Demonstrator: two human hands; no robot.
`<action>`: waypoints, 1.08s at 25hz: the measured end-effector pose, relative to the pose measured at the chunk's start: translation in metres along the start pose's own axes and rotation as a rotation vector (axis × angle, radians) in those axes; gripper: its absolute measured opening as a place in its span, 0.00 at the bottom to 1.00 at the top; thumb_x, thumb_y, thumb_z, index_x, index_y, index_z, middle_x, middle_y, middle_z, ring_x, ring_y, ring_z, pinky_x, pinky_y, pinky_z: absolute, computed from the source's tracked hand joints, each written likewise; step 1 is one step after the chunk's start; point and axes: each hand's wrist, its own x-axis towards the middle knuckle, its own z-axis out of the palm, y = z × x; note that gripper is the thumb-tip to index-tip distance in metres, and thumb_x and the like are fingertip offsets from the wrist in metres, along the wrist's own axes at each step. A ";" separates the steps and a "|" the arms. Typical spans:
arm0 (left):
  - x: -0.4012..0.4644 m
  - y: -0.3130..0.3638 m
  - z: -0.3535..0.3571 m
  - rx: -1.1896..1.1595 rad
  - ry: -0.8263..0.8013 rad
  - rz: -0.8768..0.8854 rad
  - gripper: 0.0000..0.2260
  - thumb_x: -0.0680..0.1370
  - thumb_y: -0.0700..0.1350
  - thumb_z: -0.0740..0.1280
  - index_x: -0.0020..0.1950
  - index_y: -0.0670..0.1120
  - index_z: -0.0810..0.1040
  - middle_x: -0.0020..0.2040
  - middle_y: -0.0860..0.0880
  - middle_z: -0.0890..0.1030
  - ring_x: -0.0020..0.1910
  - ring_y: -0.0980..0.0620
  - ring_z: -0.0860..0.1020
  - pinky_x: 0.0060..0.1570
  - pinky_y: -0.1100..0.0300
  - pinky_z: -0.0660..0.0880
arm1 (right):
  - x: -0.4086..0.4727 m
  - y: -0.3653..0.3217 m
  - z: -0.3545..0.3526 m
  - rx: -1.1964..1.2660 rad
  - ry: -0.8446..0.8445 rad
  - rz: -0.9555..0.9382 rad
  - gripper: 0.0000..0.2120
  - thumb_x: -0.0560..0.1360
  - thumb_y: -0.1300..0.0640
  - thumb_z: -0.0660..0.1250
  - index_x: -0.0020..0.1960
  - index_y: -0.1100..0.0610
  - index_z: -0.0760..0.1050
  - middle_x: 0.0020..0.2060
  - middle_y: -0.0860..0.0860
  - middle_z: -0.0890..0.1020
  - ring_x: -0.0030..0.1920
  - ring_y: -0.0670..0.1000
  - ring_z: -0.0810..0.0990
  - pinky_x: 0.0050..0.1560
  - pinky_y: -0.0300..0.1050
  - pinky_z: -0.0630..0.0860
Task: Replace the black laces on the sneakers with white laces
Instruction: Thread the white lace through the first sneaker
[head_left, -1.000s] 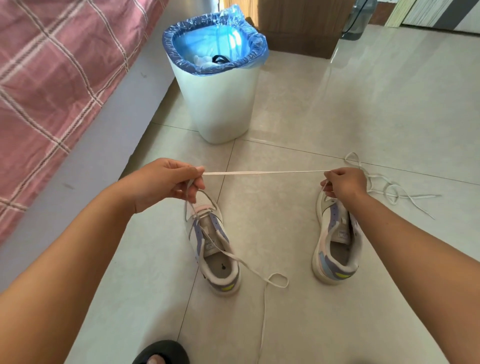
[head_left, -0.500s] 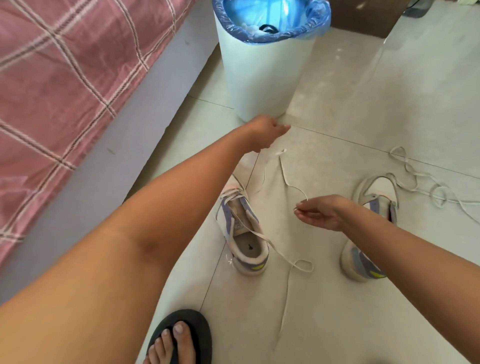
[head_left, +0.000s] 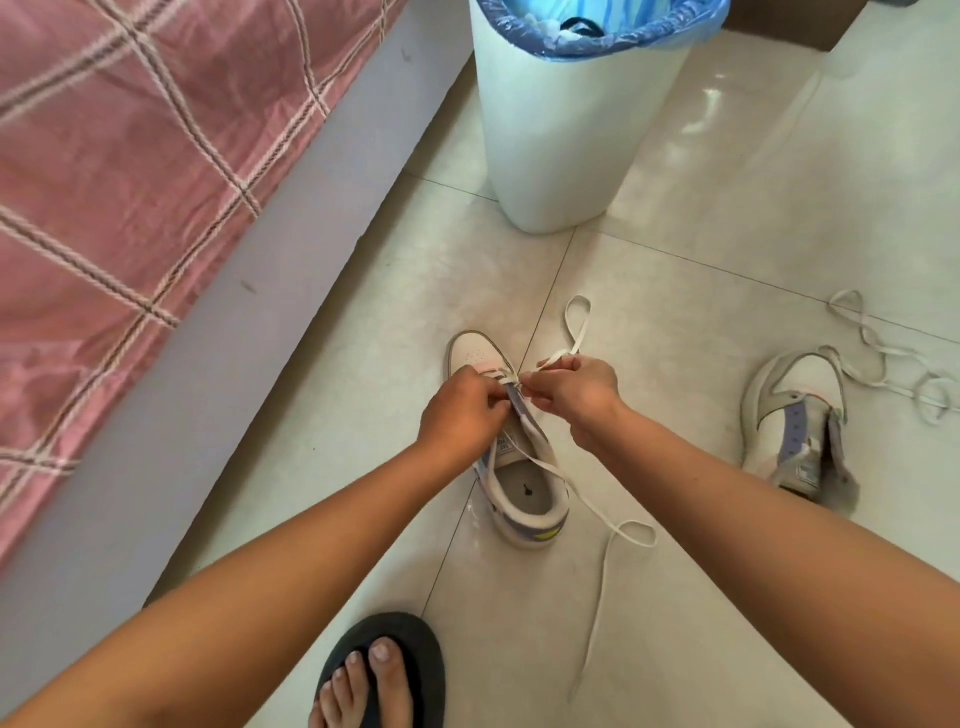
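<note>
**Threading the white lace at the toe end of the near sneaker**

You have both hands down at the front eyelets of the near sneaker (head_left: 511, 447), which sits flat on the floor (head_left: 701, 597) with its toe pointing away from you, so the eyelet rows face up at you. Your left hand (head_left: 460, 415) has its fingers curled in at the left side of the tongue, apparently steadying the eyelet flap; whether it also pinches lace, you cannot tell. Your right hand (head_left: 574, 392) pinches the white lace (head_left: 576, 325) close to the eyelet, its loop standing free beyond your knuckles. The lace's long end trails over the heel onto the floor, out of the way. The second sneaker (head_left: 795, 421) waits well apart to your right with another white lace (head_left: 878, 364) loose beside it. The bin (head_left: 561, 156) beyond likely holds a discarded black lace.
</note>
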 end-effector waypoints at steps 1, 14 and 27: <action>0.001 -0.001 0.003 -0.007 0.033 -0.016 0.11 0.77 0.45 0.62 0.55 0.50 0.83 0.52 0.45 0.75 0.51 0.46 0.75 0.45 0.55 0.73 | 0.002 0.000 0.001 0.019 0.007 -0.014 0.12 0.68 0.73 0.70 0.37 0.60 0.70 0.32 0.56 0.77 0.32 0.51 0.79 0.28 0.35 0.76; 0.007 -0.006 0.017 -0.249 0.127 -0.038 0.08 0.76 0.42 0.67 0.53 0.44 0.82 0.51 0.44 0.75 0.51 0.47 0.76 0.51 0.56 0.73 | 0.007 0.013 0.003 -0.005 -0.044 0.053 0.08 0.69 0.67 0.72 0.38 0.58 0.76 0.35 0.51 0.79 0.36 0.47 0.77 0.38 0.40 0.73; 0.005 0.038 0.009 -0.753 -0.094 -0.027 0.04 0.78 0.39 0.64 0.43 0.44 0.74 0.47 0.46 0.81 0.48 0.50 0.79 0.48 0.62 0.76 | -0.028 0.045 -0.065 -0.279 0.213 -0.034 0.16 0.71 0.58 0.66 0.54 0.55 0.62 0.34 0.50 0.71 0.31 0.47 0.70 0.30 0.40 0.67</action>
